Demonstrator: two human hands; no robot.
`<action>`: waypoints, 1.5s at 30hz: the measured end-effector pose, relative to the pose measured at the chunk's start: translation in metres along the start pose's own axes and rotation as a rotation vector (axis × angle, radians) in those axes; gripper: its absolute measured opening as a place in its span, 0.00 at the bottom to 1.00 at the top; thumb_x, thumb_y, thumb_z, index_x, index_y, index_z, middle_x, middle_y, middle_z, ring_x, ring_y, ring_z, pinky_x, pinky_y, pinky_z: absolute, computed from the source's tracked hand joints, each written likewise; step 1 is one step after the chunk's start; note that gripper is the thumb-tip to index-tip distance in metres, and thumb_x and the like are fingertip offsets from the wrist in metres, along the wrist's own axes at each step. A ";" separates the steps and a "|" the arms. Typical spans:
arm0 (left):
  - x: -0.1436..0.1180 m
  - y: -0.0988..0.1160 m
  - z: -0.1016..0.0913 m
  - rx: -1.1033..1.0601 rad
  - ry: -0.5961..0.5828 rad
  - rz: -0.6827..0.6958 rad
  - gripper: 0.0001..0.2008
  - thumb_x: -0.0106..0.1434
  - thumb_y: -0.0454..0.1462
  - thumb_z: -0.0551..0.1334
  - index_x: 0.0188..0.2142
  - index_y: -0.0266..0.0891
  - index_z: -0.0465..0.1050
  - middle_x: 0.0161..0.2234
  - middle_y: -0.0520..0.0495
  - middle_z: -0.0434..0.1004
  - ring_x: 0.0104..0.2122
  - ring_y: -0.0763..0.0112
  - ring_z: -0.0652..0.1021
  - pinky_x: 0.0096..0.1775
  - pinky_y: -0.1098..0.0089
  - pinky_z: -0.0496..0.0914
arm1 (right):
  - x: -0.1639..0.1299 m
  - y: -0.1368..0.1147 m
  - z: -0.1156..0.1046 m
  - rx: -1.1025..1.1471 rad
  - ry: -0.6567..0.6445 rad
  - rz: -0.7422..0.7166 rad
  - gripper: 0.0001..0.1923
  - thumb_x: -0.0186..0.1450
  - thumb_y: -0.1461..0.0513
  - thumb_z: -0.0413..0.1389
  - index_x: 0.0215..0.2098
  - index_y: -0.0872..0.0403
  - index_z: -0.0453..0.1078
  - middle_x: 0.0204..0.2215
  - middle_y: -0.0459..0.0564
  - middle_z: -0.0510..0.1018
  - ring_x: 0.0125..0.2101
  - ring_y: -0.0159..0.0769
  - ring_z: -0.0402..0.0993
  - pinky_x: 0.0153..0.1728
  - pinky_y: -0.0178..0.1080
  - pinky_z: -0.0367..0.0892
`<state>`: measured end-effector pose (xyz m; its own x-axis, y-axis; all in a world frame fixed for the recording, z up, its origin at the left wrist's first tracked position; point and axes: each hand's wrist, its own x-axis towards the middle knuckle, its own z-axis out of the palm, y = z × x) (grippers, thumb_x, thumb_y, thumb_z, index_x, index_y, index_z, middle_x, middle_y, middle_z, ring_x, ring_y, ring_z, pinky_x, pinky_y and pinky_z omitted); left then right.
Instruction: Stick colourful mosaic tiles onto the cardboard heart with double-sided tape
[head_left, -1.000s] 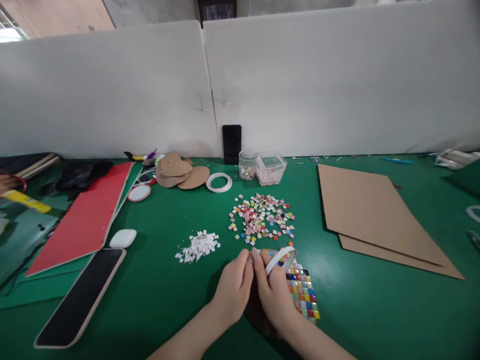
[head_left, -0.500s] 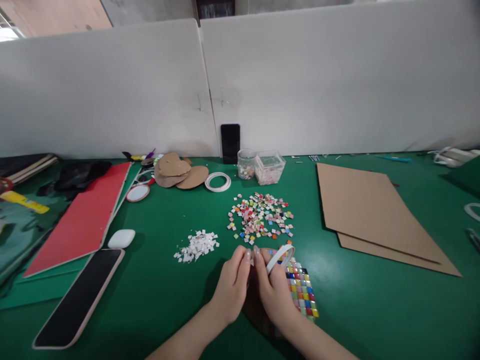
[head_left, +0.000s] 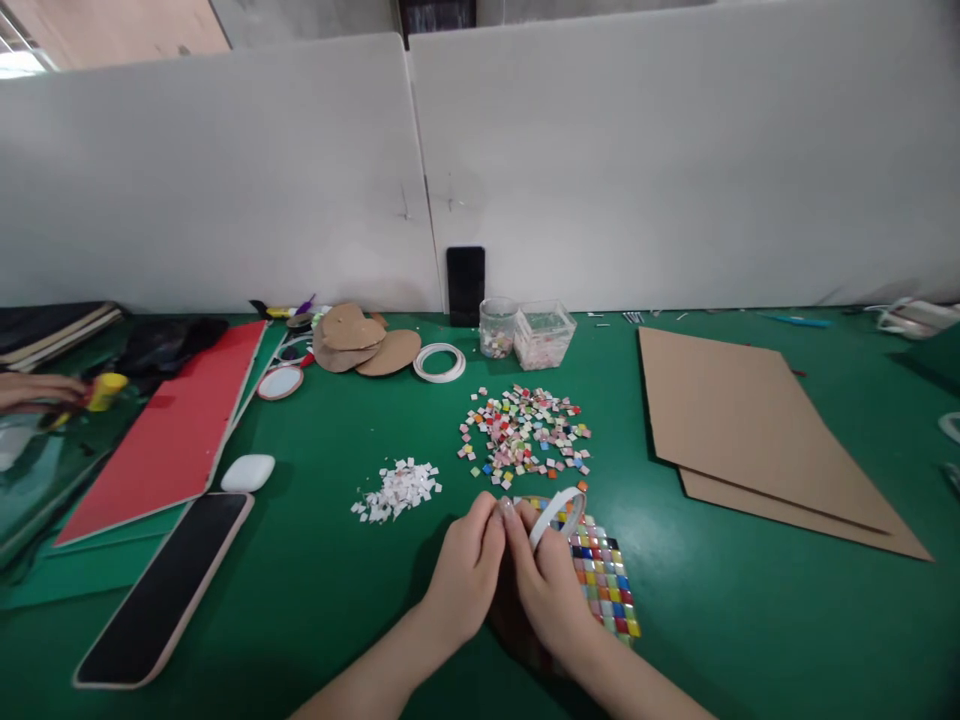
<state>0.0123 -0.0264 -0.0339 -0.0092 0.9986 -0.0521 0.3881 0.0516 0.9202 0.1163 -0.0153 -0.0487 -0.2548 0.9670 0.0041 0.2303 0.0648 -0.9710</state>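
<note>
Hands at the far left edge are not ours: a co-worker's hand (head_left: 34, 388) is reaching toward a small yellow object, well apart from our work. Moving rightward across the green desk (head_left: 322, 590), we are passing a red flat board (head_left: 169, 435), a black phone in a pale case (head_left: 161, 590), a white oval earbud case (head_left: 247, 473) and a heap of small white paper scraps (head_left: 397, 488).

Next we are coming to our left hand (head_left: 461, 575), which is curling its fingertips in against the right hand's, pinching at something too small for us to make out. Our right hand (head_left: 551, 590) is gripping a white ring of tape roll (head_left: 557, 512), closed round its lower edge with the ring tilted up and away from us. The tape roll is sitting at the top of both hands, just above the rectangular panel of glossy multicoloured mosaic tiles (head_left: 604, 585), which is lying partly under the right hand.

We are judging the work as partly done: several full rows of the panel are already filled, while a loose scatter of coloured square tiles (head_left: 525, 435) is waiting just beyond the hands, so plenty seems left.

Farther right, brown cardboard sheets (head_left: 750, 440) are lying flat, well apart from the hands.
</note>
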 end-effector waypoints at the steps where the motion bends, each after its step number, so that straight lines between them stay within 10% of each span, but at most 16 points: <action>1: 0.000 0.000 0.000 0.004 -0.002 -0.002 0.13 0.66 0.39 0.44 0.25 0.41 0.52 0.20 0.56 0.58 0.21 0.76 0.63 0.25 0.74 0.55 | 0.000 0.001 0.000 -0.010 0.005 -0.001 0.13 0.66 0.57 0.43 0.25 0.52 0.57 0.20 0.42 0.62 0.24 0.31 0.60 0.29 0.35 0.61; 45: 0.004 0.000 -0.002 0.047 -0.014 0.021 0.14 0.66 0.40 0.44 0.24 0.41 0.52 0.20 0.57 0.57 0.21 0.75 0.62 0.25 0.74 0.55 | 0.000 0.001 -0.001 -0.048 0.069 -0.034 0.13 0.66 0.56 0.44 0.26 0.50 0.60 0.20 0.42 0.66 0.20 0.31 0.62 0.30 0.39 0.66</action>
<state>0.0106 -0.0227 -0.0334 0.0121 0.9992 -0.0388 0.4312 0.0298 0.9018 0.1173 -0.0150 -0.0499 -0.1986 0.9786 0.0545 0.2682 0.1078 -0.9573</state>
